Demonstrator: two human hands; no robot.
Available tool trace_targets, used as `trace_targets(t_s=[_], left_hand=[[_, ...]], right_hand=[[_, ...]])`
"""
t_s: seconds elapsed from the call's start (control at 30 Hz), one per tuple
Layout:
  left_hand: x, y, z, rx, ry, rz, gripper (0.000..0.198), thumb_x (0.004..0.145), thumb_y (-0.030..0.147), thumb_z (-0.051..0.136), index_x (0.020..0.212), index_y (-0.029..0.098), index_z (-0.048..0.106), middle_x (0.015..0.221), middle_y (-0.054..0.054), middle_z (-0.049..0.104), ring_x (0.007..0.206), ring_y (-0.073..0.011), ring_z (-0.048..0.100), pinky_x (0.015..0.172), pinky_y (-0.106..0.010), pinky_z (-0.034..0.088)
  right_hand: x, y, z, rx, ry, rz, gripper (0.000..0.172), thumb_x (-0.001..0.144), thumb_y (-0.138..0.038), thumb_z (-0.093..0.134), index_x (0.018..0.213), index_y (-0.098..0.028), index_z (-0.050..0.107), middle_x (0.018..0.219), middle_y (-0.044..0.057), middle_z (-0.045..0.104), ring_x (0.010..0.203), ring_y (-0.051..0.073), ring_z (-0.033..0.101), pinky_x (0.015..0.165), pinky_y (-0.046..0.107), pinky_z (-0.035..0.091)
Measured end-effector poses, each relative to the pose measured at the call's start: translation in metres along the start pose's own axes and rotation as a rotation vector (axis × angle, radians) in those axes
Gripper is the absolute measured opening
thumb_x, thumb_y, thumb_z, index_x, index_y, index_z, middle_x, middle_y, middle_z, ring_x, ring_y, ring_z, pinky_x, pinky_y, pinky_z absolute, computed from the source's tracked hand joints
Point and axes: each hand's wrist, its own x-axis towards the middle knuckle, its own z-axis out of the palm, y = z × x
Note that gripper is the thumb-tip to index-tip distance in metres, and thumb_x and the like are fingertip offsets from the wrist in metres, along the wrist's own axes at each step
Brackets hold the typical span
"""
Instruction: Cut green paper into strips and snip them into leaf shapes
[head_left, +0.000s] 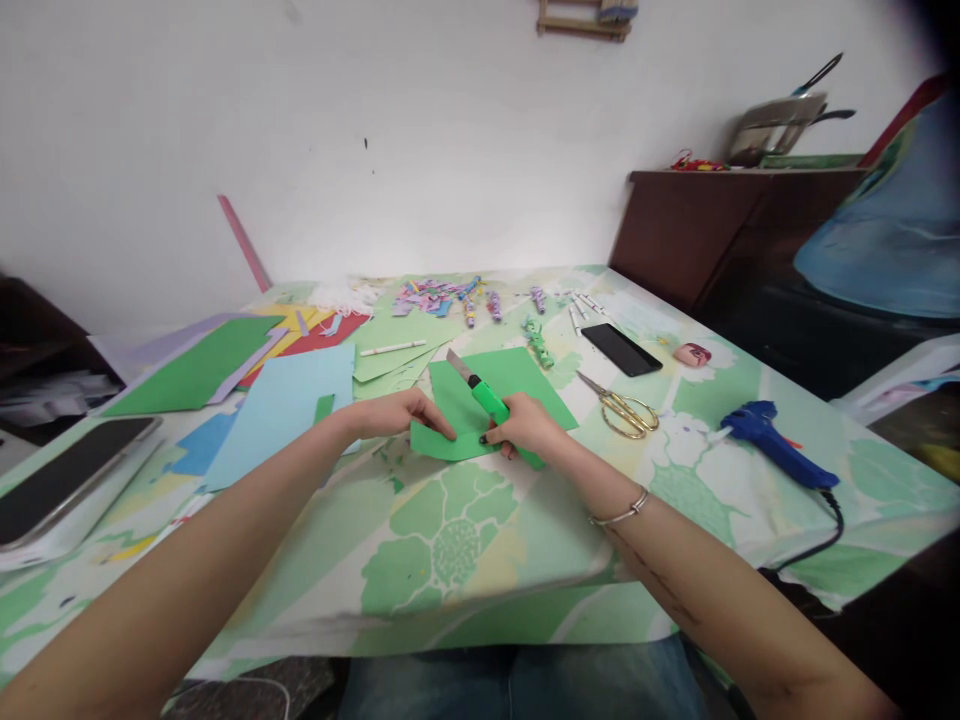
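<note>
Head view: we see one green paper strip (435, 445) midway between the left and right edges of the tabletop (315, 600). Left hand (416, 412): fingers touch the strip; whether they pinch it, we cannot tell. Right hand (523, 425): fingers grip one green-handled knife (487, 400). Toward the right edge we count one pair of gold-looped scissors (627, 410) and one blue glue gun (784, 447).

I can read no words, brands, numbers or signs anywhere on my table (551, 520): none on the cutter (489, 401) in my right hand (523, 428), nor on the glue gun (784, 447) near the right edge.
</note>
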Motion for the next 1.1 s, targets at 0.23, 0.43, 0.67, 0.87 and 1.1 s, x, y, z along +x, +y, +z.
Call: trace_targets(t_s=[0.23,0.43,0.67,0.87,1.1], left_hand=[[-0.003,0.004,0.000,0.017,-0.025,0.005,0.044,0.062,0.004,0.051,0.094,0.025,0.073,0.099,-0.001,0.072,0.094,-0.0235,0.064,0.082,-0.034,0.050],[-0.002,0.004,0.000,0.057,-0.035,0.005,0.045,0.063,0.004,0.050,0.097,0.025,0.072,0.100,0.000,0.072,0.094,-0.0217,0.064,0.081,-0.032,0.050],[-0.007,0.001,-0.007,0.155,-0.017,0.045,0.048,0.061,0.001,0.044,0.091,0.025,0.073,0.099,0.001,0.071,0.095,-0.0189,0.062,0.083,-0.029,0.048],[-0.013,0.014,-0.012,0.280,0.071,0.150,0.031,0.074,0.008,0.045,0.087,0.018,0.071,0.096,-0.005,0.068,0.085,-0.0163,0.062,0.076,-0.026,0.048],[-0.003,0.022,0.037,0.554,0.172,0.288,0.029,0.078,0.013,0.053,0.101,0.021,0.068,0.088,-0.005,0.062,0.078,-0.0160,0.057,0.073,-0.028,0.044]], right_hand=[[-0.001,0.001,-0.001,-0.003,-0.027,0.012,0.017,0.088,-0.026,0.054,0.092,-0.010,0.059,0.074,0.000,0.061,0.056,0.008,0.058,0.052,0.022,0.050],[-0.003,-0.002,0.000,-0.035,-0.032,0.048,0.018,0.089,-0.026,0.054,0.097,-0.011,0.058,0.081,0.001,0.062,0.062,0.009,0.059,0.056,0.024,0.051],[0.000,-0.001,0.003,-0.071,-0.050,0.081,0.020,0.089,-0.027,0.053,0.099,-0.011,0.058,0.085,0.003,0.062,0.066,0.011,0.060,0.059,0.025,0.052],[0.003,0.000,0.003,-0.089,-0.065,0.093,0.020,0.089,-0.027,0.053,0.099,-0.011,0.058,0.087,0.003,0.062,0.068,0.011,0.060,0.060,0.026,0.052],[-0.002,-0.006,0.002,-0.102,-0.053,0.109,0.020,0.089,-0.028,0.053,0.098,-0.011,0.058,0.085,0.003,0.062,0.066,0.010,0.060,0.058,0.025,0.052]])
